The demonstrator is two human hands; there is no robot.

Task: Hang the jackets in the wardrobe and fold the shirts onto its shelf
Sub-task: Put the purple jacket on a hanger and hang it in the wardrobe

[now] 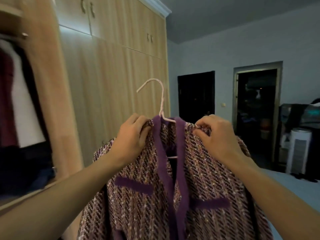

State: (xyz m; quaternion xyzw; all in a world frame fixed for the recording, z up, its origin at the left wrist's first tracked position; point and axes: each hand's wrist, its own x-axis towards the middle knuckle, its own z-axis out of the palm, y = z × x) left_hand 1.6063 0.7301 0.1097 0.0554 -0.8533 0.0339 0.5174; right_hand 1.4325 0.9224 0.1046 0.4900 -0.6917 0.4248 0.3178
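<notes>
Both bare forearms reach up and forward from the lower corners of the view, converging toward the middle. The left hand [132, 135] is raised at about chest height, back of the hand toward the camera, its fingers curled closed and pinching fabric at the upper left. The right hand [217, 135] sits level with it, well apart to the right, knuckles bent, thumb and fingertips pinched together on fabric. Both wrists are slightly flexed

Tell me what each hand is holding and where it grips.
Both hold the tweed jacket on its hanger: left hand pinches one shoulder beside the collar, right hand pinches the other.
</notes>
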